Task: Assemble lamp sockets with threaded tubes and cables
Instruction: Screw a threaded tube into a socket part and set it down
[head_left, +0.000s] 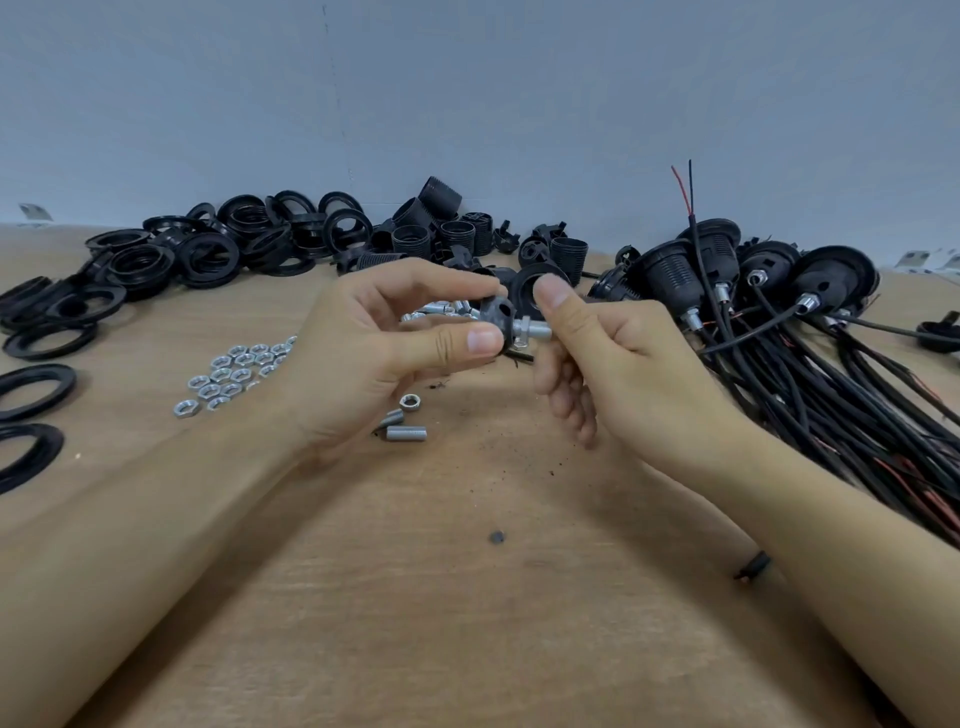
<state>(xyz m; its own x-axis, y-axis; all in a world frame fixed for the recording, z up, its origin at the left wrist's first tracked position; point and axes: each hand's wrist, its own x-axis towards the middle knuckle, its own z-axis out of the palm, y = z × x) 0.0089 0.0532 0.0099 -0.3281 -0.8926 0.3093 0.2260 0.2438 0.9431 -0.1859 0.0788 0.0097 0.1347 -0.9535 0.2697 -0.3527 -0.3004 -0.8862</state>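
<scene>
Head view, bench assembly of lamp sockets. The left hand (379, 353) pinches a small black plastic socket cap (497, 315) between thumb tip and curled fingers, held above the middle of the light wooden tabletop (467, 597). A short silver threaded metal tube (535, 329) projects rightward from the cap, with a silver hex nut (522, 332) seated on it against the cap. The right hand (623, 358) meets the tube's free end: its thumb stands upright just behind the tube and its fingers curl below, but whether they clasp the tube cannot be told, as the contact is hidden.

Below the hands, two loose silver threaded tubes (405, 431) and a single loose nut (410, 400) lie on the wood. To the left, a cluster of silver hex nuts (234, 374) sits near the left wrist. Along the far edge, against the pale grey wall (467, 104), lie a heap of black plastic threaded rings (208, 249) and a group of black ribbed socket barrels (441, 223). Further flat black rings (31, 384) reach the table's left edge. On the right, a bundle of assembled black sockets with black cables (779, 322) fans toward the right edge, just beside the right forearm.

Bare wood extends from the hands to the near edge, between the two forearms, marked only by a small dark speck (497, 537) and scattered crumbs.
</scene>
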